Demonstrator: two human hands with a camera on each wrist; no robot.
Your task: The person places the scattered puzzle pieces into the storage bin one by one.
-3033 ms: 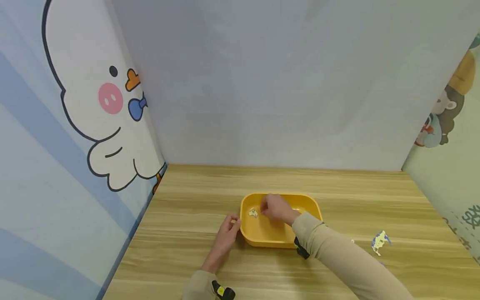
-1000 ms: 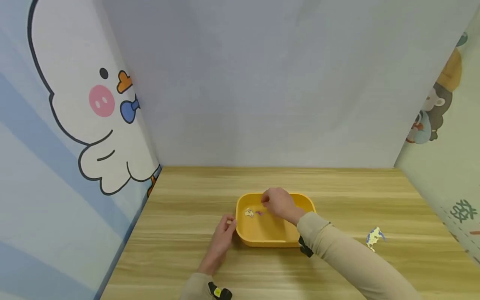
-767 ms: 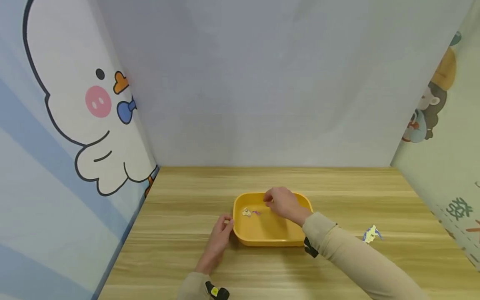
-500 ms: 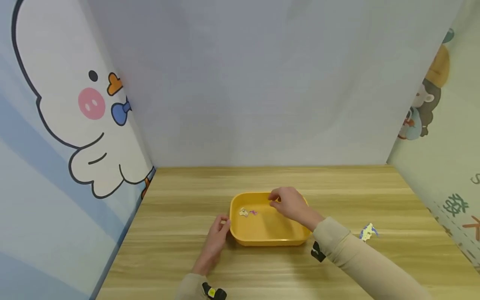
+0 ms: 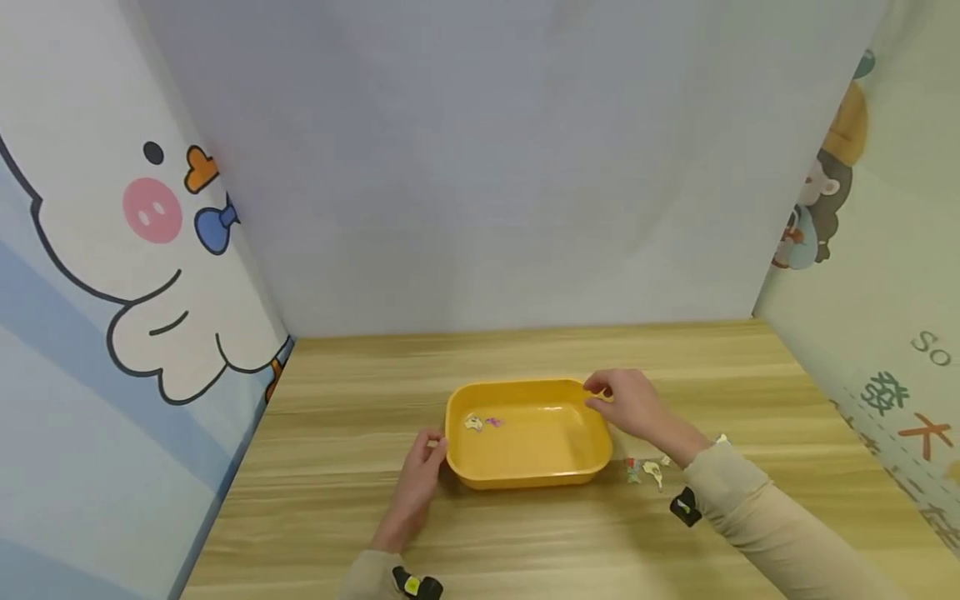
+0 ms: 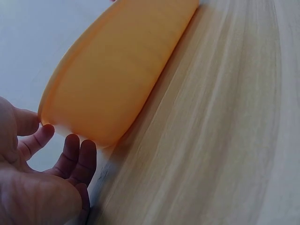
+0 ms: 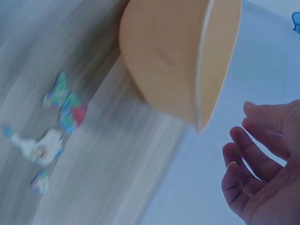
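Note:
A yellow-orange plastic tray (image 5: 528, 481) stands on the wooden table. My left hand (image 5: 417, 479) is at its left end. In the left wrist view the fingertips (image 6: 72, 143) rest against the end wall, with the thumb at the rim. Inside the tray's left part lie a small cream cut-out piece (image 5: 474, 423) and a smaller pink-purple piece (image 5: 494, 422). My right hand (image 5: 633, 404) hovers by the tray's right rim, holding nothing, its thumb and fingers apart. In the right wrist view its fingers are loosely bent, beside the tray's wall.
Several flat coloured pieces lie right of the tray: a cream one (image 5: 653, 474), a red-and-green one (image 5: 632, 469) and smaller bits. Another piece (image 5: 722, 439) shows partly behind the right sleeve. A grey-white backdrop (image 5: 510, 208) rises behind the table, with printed walls at both sides.
The right hand has let go of the pink-purple piece inside the tray and moved right, to the right rim. The left hand keeps its place at the left end. The head view has shifted.

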